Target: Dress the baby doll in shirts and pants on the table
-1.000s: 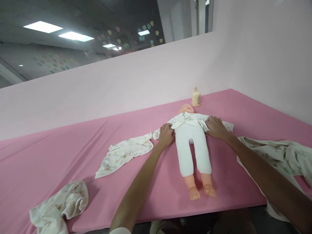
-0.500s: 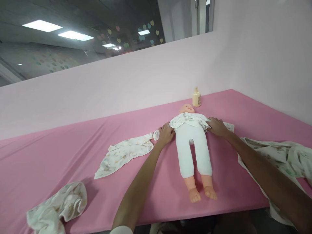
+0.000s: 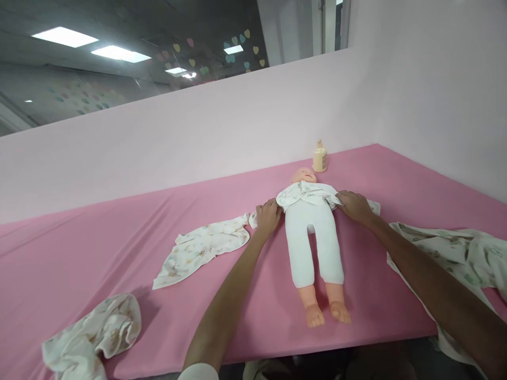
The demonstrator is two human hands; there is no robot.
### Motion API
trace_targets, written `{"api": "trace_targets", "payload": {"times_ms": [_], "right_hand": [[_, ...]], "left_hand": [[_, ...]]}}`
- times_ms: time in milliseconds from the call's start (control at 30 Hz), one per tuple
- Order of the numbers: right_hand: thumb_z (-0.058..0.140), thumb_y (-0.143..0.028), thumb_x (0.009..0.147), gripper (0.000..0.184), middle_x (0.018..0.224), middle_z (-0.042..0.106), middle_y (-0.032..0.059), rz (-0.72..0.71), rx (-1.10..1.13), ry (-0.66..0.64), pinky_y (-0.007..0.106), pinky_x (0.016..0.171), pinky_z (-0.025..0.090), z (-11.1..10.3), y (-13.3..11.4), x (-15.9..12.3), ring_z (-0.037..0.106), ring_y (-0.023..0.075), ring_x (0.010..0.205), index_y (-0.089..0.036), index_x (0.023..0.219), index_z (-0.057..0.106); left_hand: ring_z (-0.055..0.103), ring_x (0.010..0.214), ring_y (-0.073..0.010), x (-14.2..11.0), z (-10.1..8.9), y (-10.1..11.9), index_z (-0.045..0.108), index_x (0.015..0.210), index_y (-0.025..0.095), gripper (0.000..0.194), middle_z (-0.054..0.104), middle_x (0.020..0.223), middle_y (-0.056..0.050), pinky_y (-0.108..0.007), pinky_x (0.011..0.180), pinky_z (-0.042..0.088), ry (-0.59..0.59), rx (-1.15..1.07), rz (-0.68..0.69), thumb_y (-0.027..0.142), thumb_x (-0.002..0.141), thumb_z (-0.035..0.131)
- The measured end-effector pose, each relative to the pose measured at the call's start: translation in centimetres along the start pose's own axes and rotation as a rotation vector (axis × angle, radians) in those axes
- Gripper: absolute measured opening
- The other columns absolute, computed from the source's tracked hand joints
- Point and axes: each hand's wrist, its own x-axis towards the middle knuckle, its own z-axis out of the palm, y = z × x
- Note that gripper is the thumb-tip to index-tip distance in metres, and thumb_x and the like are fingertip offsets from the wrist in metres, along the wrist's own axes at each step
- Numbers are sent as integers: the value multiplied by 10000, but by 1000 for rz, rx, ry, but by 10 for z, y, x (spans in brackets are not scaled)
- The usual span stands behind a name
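Note:
A baby doll (image 3: 314,232) lies on its back on the pink-covered table (image 3: 222,327), head toward the wall and bare feet toward me. It has a white cloth body and a white printed baby shirt (image 3: 303,193) bunched over its chest. At the doll's side on the left, my left hand (image 3: 268,215) has its fingers closed at the shirt's edge; the fingertips are partly hidden. On the other side my right hand (image 3: 354,206) pinches the shirt's lower edge. Beyond this hand a bit of printed cloth (image 3: 374,207) shows.
Printed baby clothing (image 3: 206,248) lies spread left of the doll. A crumpled printed cloth (image 3: 99,335) sits at the front left, and another printed cloth (image 3: 455,253) lies under my right forearm. Behind the doll's head stands a pump bottle (image 3: 320,158) near the wall.
My left hand has shifted very slightly to the left along the shirt's edge. My right hand keeps its pinch, and the doll stays in place.

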Motion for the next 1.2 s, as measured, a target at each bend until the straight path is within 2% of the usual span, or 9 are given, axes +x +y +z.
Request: {"api": "trace_targets", "payload": {"times_ms": [300,433,567,700,767,867,1033,1133,1200], "right_hand": [[446,-368,921,325,1244,577,168,92,37,-33,441,924,377,-38,-25,-19,539,310,1088,-157,1119,594],[450,-352,904,328,1225,608,133,170,84,101,418,992,356,-59,-21,-66,529,278,1133,-168,1131,599],[517,-413,858,404,1334,530,196,455,-135,181,514,1023,309,-67,20,-135,404,376,1279,-153,1155,610],[487,-542,863,533,1230,583,232,728,-203,-89,540,942,345,-66,64,-178,478,415,1189,-113,1156,607],[399,-464,921,461,1152,626,216,728,-169,-214,500,890,380,-66,74,-184,547,376,1109,-109,1126,611],[347,-328,940,362,1072,653,204,681,-126,-237,419,810,409,-74,74,-182,602,324,1013,-108,1073,602],[470,-429,872,279,841,634,88,677,373,79,299,626,393,-121,45,-166,576,201,740,-170,808,551],[534,-476,832,290,716,566,7,546,819,239,256,545,375,-162,12,-156,500,132,601,-191,784,536],[587,-487,809,293,713,570,-4,401,938,291,243,538,374,-186,-14,-150,511,129,608,-197,846,573]], "left_hand": [[566,1109,-272,-4,-8,9,564,1081,152,308,606,1222,-138,-410,892,390,-15,88,-50,128,890,323],[607,1022,-315,-2,-30,10,576,1041,144,285,635,1114,-163,-454,849,422,-133,100,-148,183,877,346],[624,996,-352,-2,-59,7,597,949,143,305,655,1026,-179,-455,836,434,-289,56,-245,339,882,375],[637,958,-343,-8,-83,17,591,893,154,274,663,989,-169,-407,780,450,-300,22,-225,295,865,358],[640,940,-344,-14,-94,28,585,873,161,270,665,983,-162,-406,766,451,-266,29,-176,280,866,342],[644,922,-344,-29,-111,48,578,866,166,298,672,953,-153,-418,763,454,-200,33,-85,305,893,315],[630,1015,-289,-68,-137,83,594,940,194,331,688,1040,-102,-404,851,462,-157,-235,162,396,937,332],[556,1191,-249,-90,-144,103,571,1150,240,355,610,1279,-64,-376,952,449,-246,-536,372,463,925,411],[436,1334,-254,-98,-147,115,441,1353,264,520,459,1460,-69,-390,1038,403,-247,-663,431,486,887,501]]}}
